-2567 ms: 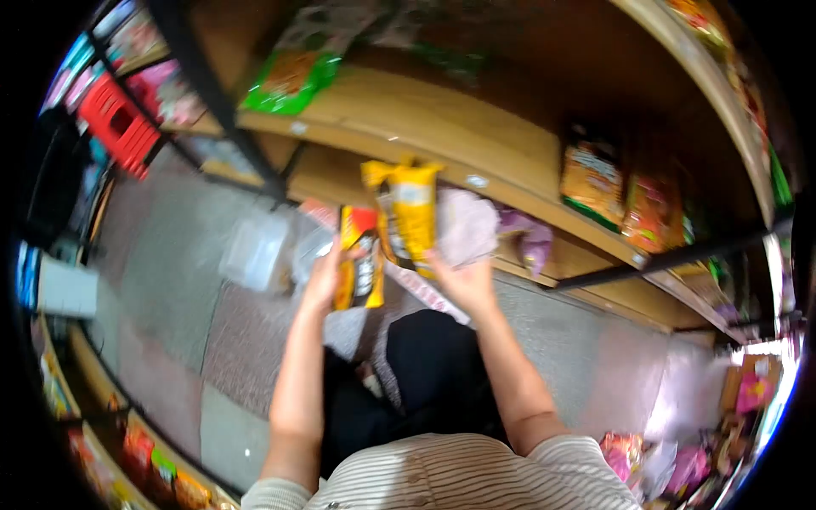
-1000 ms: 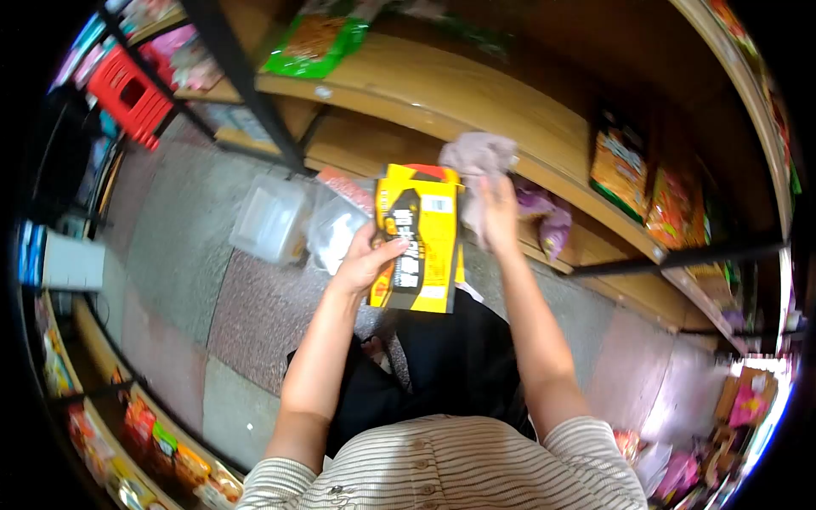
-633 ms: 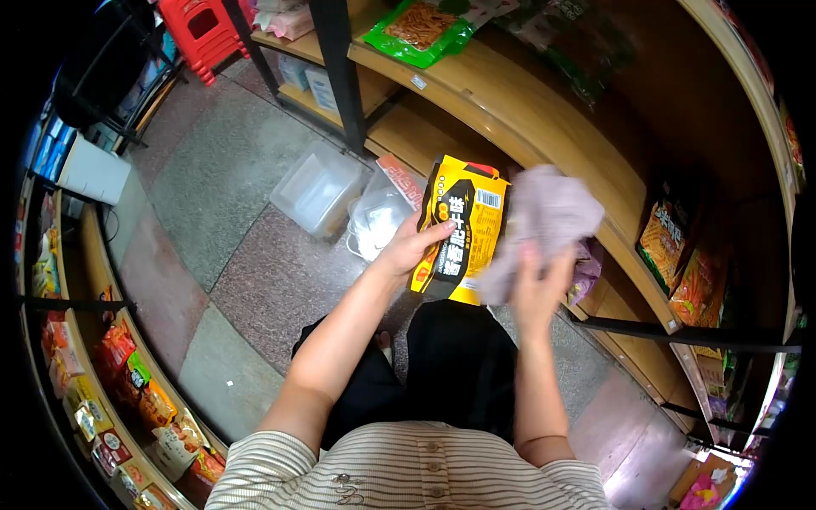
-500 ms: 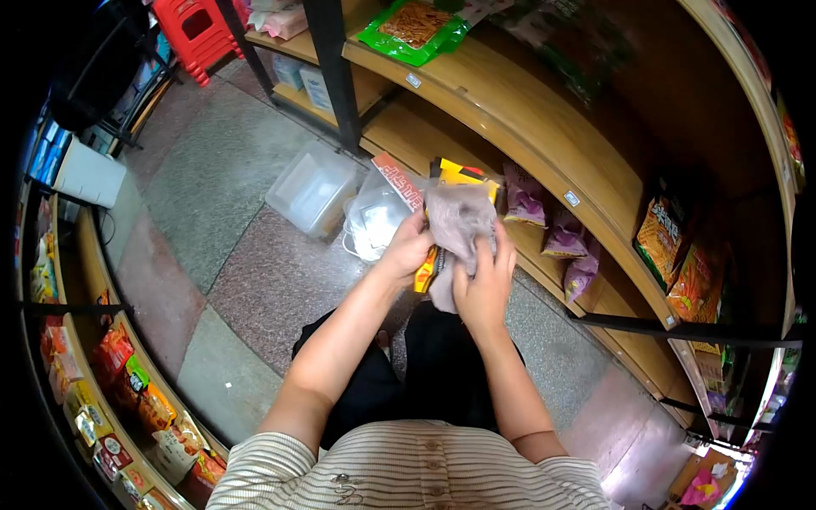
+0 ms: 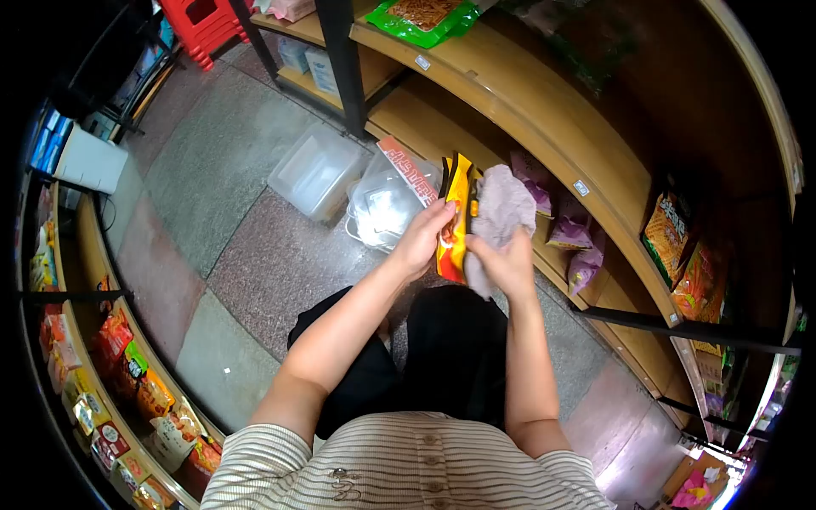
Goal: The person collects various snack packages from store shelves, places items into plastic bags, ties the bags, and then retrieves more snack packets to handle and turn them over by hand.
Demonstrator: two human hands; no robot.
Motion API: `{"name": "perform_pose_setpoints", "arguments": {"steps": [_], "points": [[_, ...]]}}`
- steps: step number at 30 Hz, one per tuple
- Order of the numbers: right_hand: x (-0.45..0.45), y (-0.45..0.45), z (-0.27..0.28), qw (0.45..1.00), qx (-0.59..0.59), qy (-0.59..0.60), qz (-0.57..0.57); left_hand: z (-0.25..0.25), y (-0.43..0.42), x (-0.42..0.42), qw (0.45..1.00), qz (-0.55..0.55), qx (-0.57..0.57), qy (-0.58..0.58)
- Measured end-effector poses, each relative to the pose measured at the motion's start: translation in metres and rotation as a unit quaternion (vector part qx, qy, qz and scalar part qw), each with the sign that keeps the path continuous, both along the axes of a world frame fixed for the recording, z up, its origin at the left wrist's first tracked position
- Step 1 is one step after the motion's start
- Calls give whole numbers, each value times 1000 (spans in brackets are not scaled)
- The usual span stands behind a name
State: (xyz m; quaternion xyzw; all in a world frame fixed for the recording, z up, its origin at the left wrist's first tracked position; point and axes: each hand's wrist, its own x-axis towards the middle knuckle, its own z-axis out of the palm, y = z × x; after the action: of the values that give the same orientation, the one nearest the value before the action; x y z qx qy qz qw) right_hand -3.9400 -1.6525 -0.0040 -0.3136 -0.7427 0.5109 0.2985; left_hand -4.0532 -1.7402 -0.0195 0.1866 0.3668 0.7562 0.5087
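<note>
A yellow, red and black snack packet (image 5: 456, 229) stands on edge in front of me, gripped along its left side by my left hand (image 5: 422, 238). My right hand (image 5: 508, 265) is closed round a greyish-pink cloth (image 5: 503, 204), which lies against the packet's right side and hangs below it. Part of the packet is behind the cloth and fingers. Beyond my left hand, on the floor, is a clear plastic tub (image 5: 387, 208) with a white handle and an orange-red printed strip (image 5: 408, 170).
Another clear plastic box (image 5: 314, 174) sits on the floor. Wooden shelves (image 5: 510, 93) on the right hold a green snack bag (image 5: 422, 19) and purple packets (image 5: 571, 231). Snack shelves (image 5: 127, 331) line the left; a red plastic stool (image 5: 202, 30) stands at the back.
The cloth has moved off the packet's face to the right, uncovering more of the packet. The packet has turned more upright, and my right hand has shifted slightly right.
</note>
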Motion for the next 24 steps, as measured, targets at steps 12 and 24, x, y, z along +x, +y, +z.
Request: {"name": "perform_pose_setpoints", "arguments": {"steps": [12,24], "points": [[30,20,18,975,-205,90,-1,0,0,-5,996,-32,-20,87],[81,36,-18,776,-476,410,60,1,0,-18,993,-69,-3,-98]]}}
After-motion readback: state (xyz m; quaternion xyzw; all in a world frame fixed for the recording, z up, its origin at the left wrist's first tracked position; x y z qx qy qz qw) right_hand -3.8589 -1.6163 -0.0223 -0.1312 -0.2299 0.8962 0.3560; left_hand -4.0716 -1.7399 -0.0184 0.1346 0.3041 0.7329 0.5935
